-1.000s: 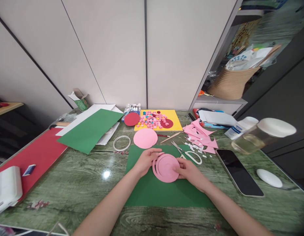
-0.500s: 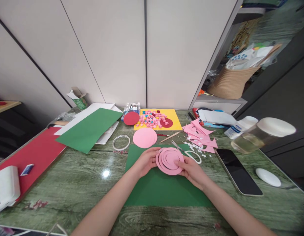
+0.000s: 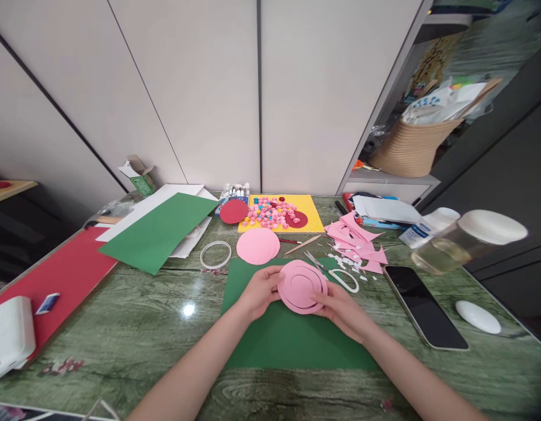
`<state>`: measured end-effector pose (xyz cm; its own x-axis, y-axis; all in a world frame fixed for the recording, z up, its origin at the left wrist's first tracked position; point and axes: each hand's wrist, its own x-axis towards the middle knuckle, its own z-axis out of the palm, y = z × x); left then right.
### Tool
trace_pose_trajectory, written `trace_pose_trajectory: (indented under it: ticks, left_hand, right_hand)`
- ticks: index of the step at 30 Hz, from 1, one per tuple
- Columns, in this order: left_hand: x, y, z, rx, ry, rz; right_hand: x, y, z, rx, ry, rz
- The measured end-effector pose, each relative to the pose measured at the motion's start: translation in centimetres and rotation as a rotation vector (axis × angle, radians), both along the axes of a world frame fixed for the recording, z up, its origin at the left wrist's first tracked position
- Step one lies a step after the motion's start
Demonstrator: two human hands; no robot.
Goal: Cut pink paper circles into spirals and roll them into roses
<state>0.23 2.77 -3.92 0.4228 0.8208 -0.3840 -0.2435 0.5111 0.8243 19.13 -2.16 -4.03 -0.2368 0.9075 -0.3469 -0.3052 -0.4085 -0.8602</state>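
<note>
A pink paper disc cut into a spiral [image 3: 299, 283] is held between both hands above a green paper sheet [image 3: 292, 345]. My left hand [image 3: 262, 292] grips its left edge, fingers partly behind it. On the right edge, my right hand [image 3: 340, 307] pinches the spiral with the thumb on top. Its coils lie nearly flat, with thin dark gaps between the rings. White-handled scissors [image 3: 344, 280] lie just beyond the right hand. Farther back rests an overlapping pair of pink paper circles [image 3: 257, 245].
A yellow sheet [image 3: 312, 204] carries many small rolled paper flowers [image 3: 270, 213]. Pink scraps [image 3: 353, 237], a phone [image 3: 422, 307] and a lidded jug [image 3: 454, 242] stand to the right. A tape roll [image 3: 215, 255], green sheet [image 3: 160, 231] and red sheet [image 3: 73, 263] lie left.
The spiral's coils have settled flatter and closer together, and the disc faces me more fully. Both hands keep their hold with only slight movement.
</note>
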Motion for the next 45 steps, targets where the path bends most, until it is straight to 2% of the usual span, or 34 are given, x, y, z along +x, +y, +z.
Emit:
trace_pose_trajectory:
  ticks: [3, 5, 8, 12, 26, 34, 37, 42, 45]
  left_hand:
    - [-0.5, 0.4, 0.1, 0.059, 0.064, -0.001]
    - [-0.9, 0.6, 0.3, 0.086, 0.103, -0.019]
    - [-1.1, 1.0, 0.5, 0.111, 0.15, -0.043]
    - [-1.0, 1.3, 0.2, 0.141, 0.185, -0.04]
    - [-0.8, 1.4, -0.9, 0.143, 0.116, 0.051]
    - [-0.6, 1.3, -0.5, 0.145, 0.133, 0.097]
    - [-0.5, 1.3, -0.3, 0.148, 0.141, 0.109]
    - [-0.5, 1.3, -0.3, 0.148, 0.145, 0.12]
    - [-0.4, 1.3, -0.2, 0.149, 0.148, 0.126]
  right_hand:
    - [0.2, 0.0, 0.6, -0.003, -0.005, 0.068]
    - [0.3, 0.1, 0.7, 0.002, -0.021, 0.057]
    - [0.4, 0.3, 0.5, 0.004, -0.06, 0.017]
    - [0.5, 0.5, -0.1, 0.008, -0.13, 0.068]
    - [0.5, 0.6, -1.2, 0.171, -0.4, 0.093]
    - [0.5, 0.3, -1.2, 0.232, -0.536, 0.073]
    - [0.5, 0.2, -1.0, 0.292, -0.691, 0.061]
    - [0.8, 0.3, -0.7, 0.516, -1.153, 0.024]
    - [0.9, 0.3, -0.7, 0.581, -1.274, 0.017]
